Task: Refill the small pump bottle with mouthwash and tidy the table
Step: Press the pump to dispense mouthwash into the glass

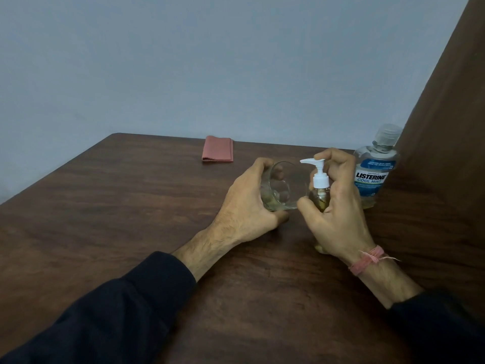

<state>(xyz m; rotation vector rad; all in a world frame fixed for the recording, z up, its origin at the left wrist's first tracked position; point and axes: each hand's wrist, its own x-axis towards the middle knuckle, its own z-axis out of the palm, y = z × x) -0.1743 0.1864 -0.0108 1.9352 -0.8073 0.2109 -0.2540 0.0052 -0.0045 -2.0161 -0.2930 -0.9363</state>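
Spreading from the bottom of the view to the wall, a dark wood-grain table [105, 219] carries everything here. Its near half is crossed by two forearms in dark sleeves [118, 311], and bare wood lies to the left of them. The table's rounded far-left corner meets a plain grey-blue wall [183, 61], and on the right a brown panel [446, 153] rises at a slant, closing off that side.

The left hand [246, 206] wraps its fingers round a clear glass [280, 185], tipping it so the mouth faces toward the right; a little pale liquid sits low inside. Just beside it, the right hand [338, 216] grasps the small pump bottle [319, 190], fingers curled round its clear body with the thumb on the near-left side, and the index finger bent over the white pump head whose spout points at the glass. The bottle stands roughly upright. A pink thread band [366, 260] circles the right wrist.

Behind the right hand, near the brown panel, stands the mouthwash bottle [375, 174], upright, capped, with a blue label and only a shallow layer of yellowish liquid at its base. Farther back, well apart on the left near the far edge, lies a folded pink cloth [217, 149], flat on the wood.
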